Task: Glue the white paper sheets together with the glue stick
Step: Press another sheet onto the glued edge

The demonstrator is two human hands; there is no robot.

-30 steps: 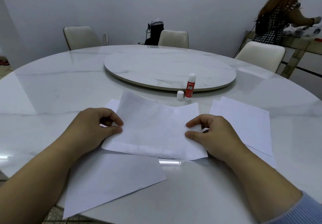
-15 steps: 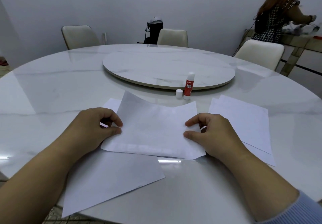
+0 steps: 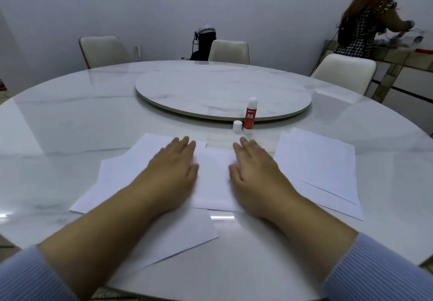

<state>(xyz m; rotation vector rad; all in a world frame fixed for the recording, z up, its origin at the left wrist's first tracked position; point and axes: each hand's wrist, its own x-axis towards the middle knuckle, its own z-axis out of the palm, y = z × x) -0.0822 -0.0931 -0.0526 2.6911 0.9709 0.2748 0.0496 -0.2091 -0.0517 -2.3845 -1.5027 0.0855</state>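
Note:
A white paper sheet lies flat in front of me on top of another white sheet that sticks out to the left and toward me. My left hand and my right hand both press flat on the top sheet, palms down, holding nothing. The red and white glue stick stands upright just beyond the sheets, uncapped, with its white cap beside it on the left. Two more white sheets lie stacked to the right.
The round marble table carries a raised turntable in its middle. Three pale chairs stand around the far side. A person stands at a side counter at the far right. A dark bag sits behind the middle chair.
Both hands let go of the sheet's side edges and now lie flat on it, moved forward. The raised sheet has been laid down flat.

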